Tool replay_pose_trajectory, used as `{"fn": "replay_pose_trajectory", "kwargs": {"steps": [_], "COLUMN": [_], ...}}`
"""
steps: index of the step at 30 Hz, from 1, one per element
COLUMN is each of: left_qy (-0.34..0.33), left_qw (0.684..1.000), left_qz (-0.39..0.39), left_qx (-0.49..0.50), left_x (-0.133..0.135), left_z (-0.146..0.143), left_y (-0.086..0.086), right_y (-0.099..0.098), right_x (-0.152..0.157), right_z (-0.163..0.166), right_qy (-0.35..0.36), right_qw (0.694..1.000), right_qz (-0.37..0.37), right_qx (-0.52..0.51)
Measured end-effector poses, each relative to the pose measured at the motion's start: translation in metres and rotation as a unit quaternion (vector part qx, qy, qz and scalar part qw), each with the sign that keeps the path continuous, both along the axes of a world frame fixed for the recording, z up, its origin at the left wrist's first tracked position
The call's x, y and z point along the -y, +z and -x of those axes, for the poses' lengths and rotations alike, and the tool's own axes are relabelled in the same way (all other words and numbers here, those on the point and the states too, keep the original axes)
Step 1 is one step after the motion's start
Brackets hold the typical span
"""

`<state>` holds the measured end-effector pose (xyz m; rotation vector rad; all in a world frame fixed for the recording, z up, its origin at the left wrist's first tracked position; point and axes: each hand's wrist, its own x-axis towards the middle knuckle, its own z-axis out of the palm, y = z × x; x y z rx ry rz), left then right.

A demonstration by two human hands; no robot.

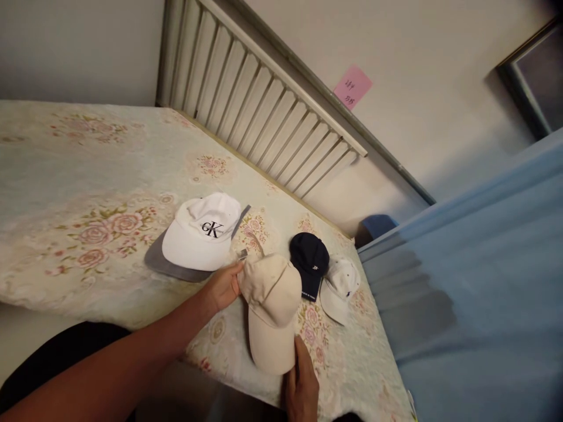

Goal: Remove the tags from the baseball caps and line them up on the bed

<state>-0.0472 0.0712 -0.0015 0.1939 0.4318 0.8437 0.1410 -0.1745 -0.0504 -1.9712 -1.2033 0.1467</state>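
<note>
A beige cap (270,305) lies on the floral bedspread (88,193), its brim pointing towards me. My left hand (223,287) grips the back edge of its crown, fingers closed on the fabric. My right hand (302,384) touches the tip of the brim from below, thumb against it. Just beyond the left hand sits a white cap with a grey brim and black letters (200,237). A dark navy cap (310,264) and a small white cap (339,287) lie to the right of the beige one.
A slatted headboard (264,111) runs along the bed's far side under a wall with a pink note (352,87). A blue sheet or curtain (475,281) fills the right. A blue object (377,225) sits by the bed's corner.
</note>
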Motion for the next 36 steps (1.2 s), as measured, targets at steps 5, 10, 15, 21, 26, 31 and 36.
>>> {"fn": "replay_pose_trajectory", "kwargs": {"steps": [5, 10, 15, 21, 26, 31, 36], "left_qy": [-0.019, -0.014, -0.02, -0.035, -0.033, 0.004, -0.018], "left_qw": [1.0, 1.0, 1.0, 0.997, 0.996, 1.0, 0.999], "left_qz": [-0.011, 0.021, 0.007, -0.047, -0.069, -0.018, 0.027], "left_qx": [0.001, 0.004, 0.019, 0.042, 0.038, 0.01, -0.035], "left_x": [0.004, 0.002, 0.001, 0.004, 0.0, -0.002, -0.001], "left_z": [0.002, 0.003, 0.004, 0.007, 0.008, 0.006, 0.008], "left_y": [0.009, 0.012, 0.012, 0.013, 0.01, 0.013, 0.02], "right_y": [-0.001, 0.007, 0.026, 0.039, 0.037, 0.042, 0.04], "right_x": [-0.002, -0.012, -0.016, -0.014, -0.01, -0.005, 0.009], "right_z": [-0.007, -0.01, 0.008, 0.009, 0.0, 0.004, 0.015], "right_qy": [-0.114, -0.156, -0.186, -0.141, -0.157, -0.161, -0.137], "right_qw": [0.991, 0.948, 0.844, 0.78, 0.779, 0.785, 0.797], "right_qz": [0.021, -0.022, -0.055, -0.056, -0.049, -0.038, -0.006], "right_qx": [-0.065, -0.276, -0.499, -0.608, -0.605, -0.597, -0.589]}}
